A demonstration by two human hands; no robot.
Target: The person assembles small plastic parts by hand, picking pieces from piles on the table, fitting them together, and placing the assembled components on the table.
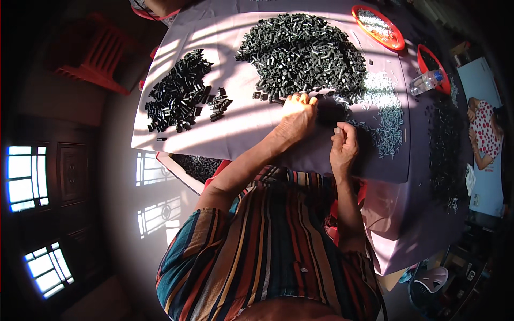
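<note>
My left hand (297, 115) rests palm down at the near edge of a big heap of small grey plastic tubes (302, 51), fingertips touching the pieces there. My right hand (344, 143) is curled, pinching a small light part between thumb and fingers. A scatter of small pale metal pieces (388, 115) lies just right of it. A second, smaller pile of black finished pieces (182, 93) sits to the left on the pale cloth-covered table (225, 136).
A red tray (381, 27) of small parts and a red bowl (431, 59) stand at the far right, with a clear plastic bottle (425, 83) lying beside them. A red plastic chair (99, 53) is at the left. Another basket of black parts (195, 166) sits under the table edge.
</note>
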